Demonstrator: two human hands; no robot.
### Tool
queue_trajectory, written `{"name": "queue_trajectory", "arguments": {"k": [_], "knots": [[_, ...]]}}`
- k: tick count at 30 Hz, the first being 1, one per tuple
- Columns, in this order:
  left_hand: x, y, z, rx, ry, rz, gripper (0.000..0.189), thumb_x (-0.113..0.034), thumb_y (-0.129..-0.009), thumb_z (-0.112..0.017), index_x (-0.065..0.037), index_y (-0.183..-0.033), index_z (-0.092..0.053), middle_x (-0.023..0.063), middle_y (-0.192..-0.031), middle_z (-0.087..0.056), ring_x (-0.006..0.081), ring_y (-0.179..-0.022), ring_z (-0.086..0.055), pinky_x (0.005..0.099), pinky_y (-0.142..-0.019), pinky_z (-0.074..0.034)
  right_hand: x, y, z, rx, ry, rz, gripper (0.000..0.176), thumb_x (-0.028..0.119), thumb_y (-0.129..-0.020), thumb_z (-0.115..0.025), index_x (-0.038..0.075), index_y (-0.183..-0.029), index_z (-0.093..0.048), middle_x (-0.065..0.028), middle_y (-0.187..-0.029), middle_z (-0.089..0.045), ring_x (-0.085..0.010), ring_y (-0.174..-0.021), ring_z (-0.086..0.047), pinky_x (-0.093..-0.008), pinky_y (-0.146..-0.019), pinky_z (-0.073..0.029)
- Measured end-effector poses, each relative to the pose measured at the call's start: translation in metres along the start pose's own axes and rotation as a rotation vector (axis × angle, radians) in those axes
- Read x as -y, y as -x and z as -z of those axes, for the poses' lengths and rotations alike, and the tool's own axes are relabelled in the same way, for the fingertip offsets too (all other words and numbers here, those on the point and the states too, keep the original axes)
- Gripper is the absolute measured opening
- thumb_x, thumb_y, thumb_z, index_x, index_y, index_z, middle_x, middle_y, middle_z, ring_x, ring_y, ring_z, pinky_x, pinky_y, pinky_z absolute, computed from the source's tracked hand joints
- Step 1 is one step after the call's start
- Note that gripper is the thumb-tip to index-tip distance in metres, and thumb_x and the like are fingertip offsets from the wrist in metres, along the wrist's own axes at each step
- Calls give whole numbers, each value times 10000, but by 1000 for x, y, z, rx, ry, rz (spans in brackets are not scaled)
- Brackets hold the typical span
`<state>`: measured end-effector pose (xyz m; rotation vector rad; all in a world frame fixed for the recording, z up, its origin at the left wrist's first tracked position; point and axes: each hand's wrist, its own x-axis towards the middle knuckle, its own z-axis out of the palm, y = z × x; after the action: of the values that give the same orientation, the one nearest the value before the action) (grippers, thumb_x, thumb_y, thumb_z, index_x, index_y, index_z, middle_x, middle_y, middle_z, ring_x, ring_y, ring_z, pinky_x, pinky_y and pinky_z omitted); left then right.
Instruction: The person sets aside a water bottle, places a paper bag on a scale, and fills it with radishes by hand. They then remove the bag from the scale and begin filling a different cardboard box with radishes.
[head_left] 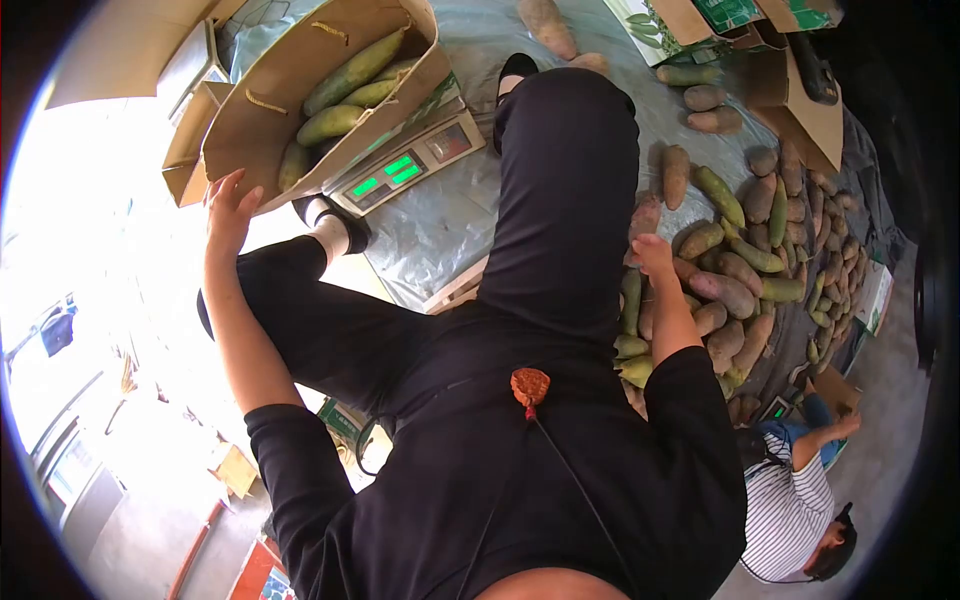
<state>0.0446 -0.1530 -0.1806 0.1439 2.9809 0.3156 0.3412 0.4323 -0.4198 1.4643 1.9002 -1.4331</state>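
Observation:
My left hand (231, 212) is at the lower left rim of a brown cardboard carton (235, 135) with rope handles, its fingers apart. Several long green root vegetables (355, 75), radish-like, lie inside the carton. Under the carton's near side is a digital scale (420, 160) with lit green displays. On the other side of my leg, my right hand (653, 256) closes around the end of a reddish-brown root vegetable (645, 215). A large pile of green and reddish-brown root vegetables (725, 290) lies right beside that hand.
Plastic sheeting (450, 240) covers the floor. More cartons (800, 100) stand at the top right, with a few loose roots near them. At the lower right, a person in a striped shirt (790, 510) sits by another scale (778, 408).

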Motion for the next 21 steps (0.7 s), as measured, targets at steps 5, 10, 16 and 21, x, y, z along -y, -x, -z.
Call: {"name": "queue_trajectory", "arguments": {"k": [5, 10, 16, 21], "knots": [[-3, 2, 1, 5, -8, 22, 437, -251, -789, -648, -56, -1171, -568, 148, -1190, -533, 307, -1171, -432, 396, -991, -347, -13, -7, -2, 11, 31, -41, 282, 142, -765, -670, 43, -1024, -616, -45, -786, -628, -148, -556, -568, -271, -433, -398], [-5, 3, 3, 7, 20, 12, 435, -250, -789, -650, -51, -1167, -568, 154, -1182, -534, 309, -1145, -449, 394, -984, -354, -21, -16, -5, 19, 46, -14, 287, 166, -766, -672, 46, -1020, -616, -49, -777, -629, -152, -555, -583, -282, -433, -420], [9, 0, -2, 14, 74, -10, 433, -208, -793, -639, -41, -1183, -553, 157, -1202, -520, 310, -1140, -455, 390, -984, -353, -12, -13, -9, 27, 92, 50, 260, 151, -770, -668, -4, -974, -628, -91, -770, -644, -183, -588, -614, -302, -512, -491], [12, -2, -1, 42, -48, -32, 461, -258, -830, -607, -41, -1227, -520, 153, -1243, -491, 295, -1142, -486, 389, -937, -407, 2, -24, -7, 34, -12, 84, 226, 193, -788, -644, 59, -967, -616, -19, -725, -607, -131, -546, -561, -273, -446, -401]]}}
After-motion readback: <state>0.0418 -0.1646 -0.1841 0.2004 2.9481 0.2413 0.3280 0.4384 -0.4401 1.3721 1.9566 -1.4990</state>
